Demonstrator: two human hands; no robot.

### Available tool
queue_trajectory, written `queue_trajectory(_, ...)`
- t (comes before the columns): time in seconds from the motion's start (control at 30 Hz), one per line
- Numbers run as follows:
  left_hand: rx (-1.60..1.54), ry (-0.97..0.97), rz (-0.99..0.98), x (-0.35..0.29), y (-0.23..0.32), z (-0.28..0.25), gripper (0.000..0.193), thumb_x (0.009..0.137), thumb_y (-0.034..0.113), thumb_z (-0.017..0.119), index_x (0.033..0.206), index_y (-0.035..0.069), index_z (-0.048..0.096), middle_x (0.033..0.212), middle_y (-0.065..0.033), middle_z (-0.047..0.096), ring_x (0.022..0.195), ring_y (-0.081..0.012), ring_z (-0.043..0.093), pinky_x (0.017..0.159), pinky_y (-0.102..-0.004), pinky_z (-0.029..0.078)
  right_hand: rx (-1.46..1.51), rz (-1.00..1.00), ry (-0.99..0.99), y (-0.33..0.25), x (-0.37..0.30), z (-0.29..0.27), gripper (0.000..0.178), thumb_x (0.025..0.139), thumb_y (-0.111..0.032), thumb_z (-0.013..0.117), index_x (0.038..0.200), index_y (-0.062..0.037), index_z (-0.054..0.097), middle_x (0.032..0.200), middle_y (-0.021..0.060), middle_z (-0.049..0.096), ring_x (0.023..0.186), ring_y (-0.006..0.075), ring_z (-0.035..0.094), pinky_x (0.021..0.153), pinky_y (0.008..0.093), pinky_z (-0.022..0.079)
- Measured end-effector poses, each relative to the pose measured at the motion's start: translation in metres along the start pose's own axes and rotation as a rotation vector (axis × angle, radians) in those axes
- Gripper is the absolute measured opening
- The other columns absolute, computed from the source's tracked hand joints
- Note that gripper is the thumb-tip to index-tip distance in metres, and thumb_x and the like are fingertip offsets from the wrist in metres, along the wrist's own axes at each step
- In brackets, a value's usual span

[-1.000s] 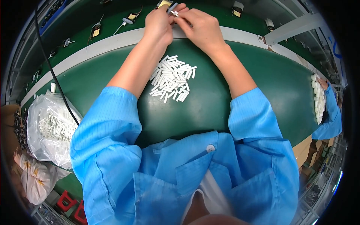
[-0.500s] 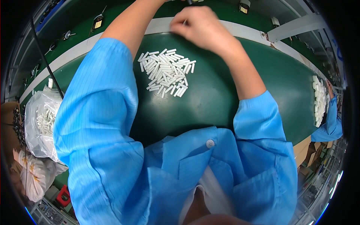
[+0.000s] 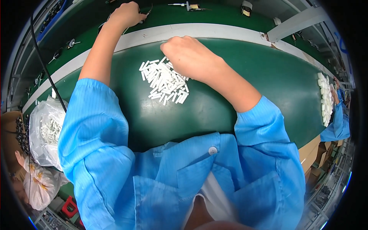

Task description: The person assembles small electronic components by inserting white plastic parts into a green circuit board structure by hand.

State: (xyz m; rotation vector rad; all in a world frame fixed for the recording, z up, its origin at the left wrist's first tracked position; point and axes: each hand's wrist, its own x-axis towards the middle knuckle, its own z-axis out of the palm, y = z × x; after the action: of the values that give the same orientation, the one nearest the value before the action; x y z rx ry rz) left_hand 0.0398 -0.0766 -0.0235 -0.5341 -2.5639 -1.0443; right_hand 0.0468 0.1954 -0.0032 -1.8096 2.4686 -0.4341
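A loose pile of short white tubes (image 3: 163,82) lies on the green tabletop. My right hand (image 3: 189,55) is over the pile's far right edge, its fingers curled down. Its fingertips are hidden, so whatever they hold does not show. My left hand (image 3: 127,16) reaches past the white rail onto the far green strip. Its fingers are closed beside a small dark wired part (image 3: 148,11), and I cannot make out exactly what they grip. To the right of that hand, a small assembly with a white rod (image 3: 188,6) lies on the far strip.
A white rail (image 3: 172,31) divides the tabletop from the strip. More small assemblies (image 3: 72,43) lie along it. A clear bag of white tubes (image 3: 50,128) stands at left. White pieces (image 3: 326,99) line the right edge, near another person's blue sleeve (image 3: 339,120). A grey post (image 3: 299,23) stands far right.
My left hand has moved left along the far strip, and the white-rodded assembly now shows there. My right hand has come back from the rail to the tube pile.
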Motion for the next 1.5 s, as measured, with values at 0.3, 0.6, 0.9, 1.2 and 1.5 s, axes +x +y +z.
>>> queue_trajectory(0.3,-0.767,0.513,-0.771,0.032,0.026,0.064,0.017,0.093,0.023,0.059,0.095,0.006,0.059,0.094,-0.0063,0.066,0.084,-0.02,0.065,0.073,-0.0332,0.052,0.563,0.251,0.186,0.044,0.017,-0.005,0.023,0.082,-0.012,0.071,0.098,0.0034,0.068,0.085,0.0105,0.069,0.073,0.0172,0.067,0.071,0.0273,0.054)
queue_trajectory(0.6,-1.764,0.602,-0.498,0.035,0.03,0.088,0.016,0.1,0.013,0.036,0.095,0.002,0.047,0.077,-0.0064,0.047,0.065,-0.0156,0.046,0.057,-0.0269,0.041,1.056,0.507,0.282,0.083,0.022,0.029,0.025,0.084,-0.016,0.073,0.097,0.0047,0.068,0.079,0.0067,0.068,0.066,0.0092,0.062,0.062,0.0211,0.051)
queue_trajectory(0.9,-1.778,0.699,-0.457,0.033,0.021,0.094,0.019,0.101,0.013,0.034,0.093,0.001,0.046,0.077,-0.006,0.046,0.061,-0.0133,0.041,0.054,-0.0254,0.035,0.977,0.503,0.227,0.079,0.024,0.025,0.023,0.082,-0.015,0.073,0.094,0.0041,0.069,0.077,0.0061,0.068,0.065,0.0085,0.061,0.061,0.0206,0.05)
queue_trajectory(1.2,-1.527,0.75,-0.57,0.034,0.06,0.123,0.014,0.101,0.015,0.042,0.106,0.007,0.052,0.103,-0.0102,0.063,0.096,-0.0211,0.06,0.086,-0.0344,0.047,1.322,0.522,0.484,0.086,0.024,0.03,0.023,0.085,-0.013,0.071,0.099,0.0045,0.068,0.08,0.0076,0.068,0.065,0.0101,0.062,0.063,0.022,0.052)
queue_trajectory(1.5,-1.323,0.719,-0.599,0.035,0.064,0.137,0.017,0.1,0.018,0.043,0.108,0.005,0.05,0.105,-0.0115,0.066,0.099,-0.017,0.059,0.096,-0.0351,0.038,0.203,0.155,0.782,0.081,0.019,0.028,0.017,0.081,-0.014,0.072,0.096,-0.0053,0.07,0.08,0.0073,0.068,0.062,0.0171,0.064,0.058,0.0267,0.05)
